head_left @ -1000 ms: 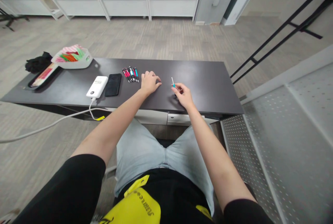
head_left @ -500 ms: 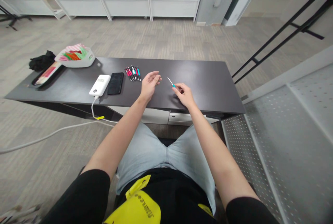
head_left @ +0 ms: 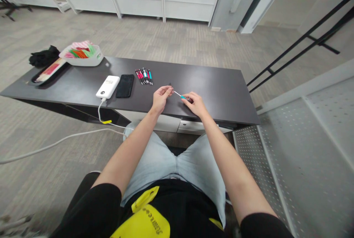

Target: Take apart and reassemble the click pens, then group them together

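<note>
My right hand (head_left: pixel 195 103) grips a thin pen part (head_left: pixel 179 95) with a teal end and a white tip, held just above the dark table (head_left: pixel 215 83). My left hand (head_left: pixel 162 96) has come up to it, its fingertips pinched at the white tip. A tiny dark piece (head_left: pixel 169 84) lies on the table just beyond my hands. A row of several red, teal and black pens (head_left: pixel 143 76) lies further back to the left.
A black phone (head_left: pixel 125 85) and a white power bank (head_left: pixel 107 86) with a cable lie left of the pens. A white basket (head_left: pixel 82 54) of colourful items and a dark tray (head_left: pixel 48 71) sit at the far left. A metal stair lies to the right.
My left hand lifted off the table and moved right to the pen part's white tip. My right hand tilted the part from upright towards the left hand.
</note>
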Available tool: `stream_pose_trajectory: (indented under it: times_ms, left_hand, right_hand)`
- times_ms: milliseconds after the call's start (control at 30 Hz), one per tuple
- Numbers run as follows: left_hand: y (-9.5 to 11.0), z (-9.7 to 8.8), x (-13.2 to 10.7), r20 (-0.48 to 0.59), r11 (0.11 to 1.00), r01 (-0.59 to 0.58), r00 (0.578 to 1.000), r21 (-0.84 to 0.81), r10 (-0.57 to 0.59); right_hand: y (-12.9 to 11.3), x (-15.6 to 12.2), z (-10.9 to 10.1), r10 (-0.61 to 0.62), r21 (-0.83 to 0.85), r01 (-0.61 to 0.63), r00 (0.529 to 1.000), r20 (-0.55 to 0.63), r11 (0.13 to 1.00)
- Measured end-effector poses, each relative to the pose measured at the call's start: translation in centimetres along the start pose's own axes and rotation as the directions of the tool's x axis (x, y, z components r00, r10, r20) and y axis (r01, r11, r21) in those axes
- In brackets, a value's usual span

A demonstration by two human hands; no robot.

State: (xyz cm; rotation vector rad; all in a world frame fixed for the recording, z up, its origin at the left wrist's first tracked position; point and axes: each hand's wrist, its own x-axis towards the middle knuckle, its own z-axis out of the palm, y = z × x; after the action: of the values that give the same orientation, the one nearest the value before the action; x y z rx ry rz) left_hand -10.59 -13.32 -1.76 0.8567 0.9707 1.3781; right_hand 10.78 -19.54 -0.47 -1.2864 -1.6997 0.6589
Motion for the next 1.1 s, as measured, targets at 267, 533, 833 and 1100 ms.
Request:
stream_pose_trajectory:
  times_ms: [267,533,833,1100]
  left_hand:
    - [-0.8,-0.7,0.3,0.069,0.998,-0.057,0.996,0.012,0.056]
    - [-1.1,-0.7,0.4,0.07,0.995,-0.092,0.993,0.027,0.09]
    - [-0.4,-0.4,-0.6,0.167,0.994,-0.065,0.985,0.086,0.049]
    - [0.1,0.1,-1.3,0.25,0.986,-0.073,0.968,0.15,0.034]
  right_hand:
    - [0.1,-0.1,-0.1,0.01,-0.005,-0.01,1.0,-0.008,1.0]
    - [-0.2,0.0,-0.1,0.031,-0.019,-0.031,1.0,-0.002,0.999]
    - [-0.1,0.0,0.0,0.03,-0.015,-0.03,1.0,0.001,0.999]
    - [0.1,0.1,0.1,0.048,-0.009,-0.048,0.999,-0.006,0.999]
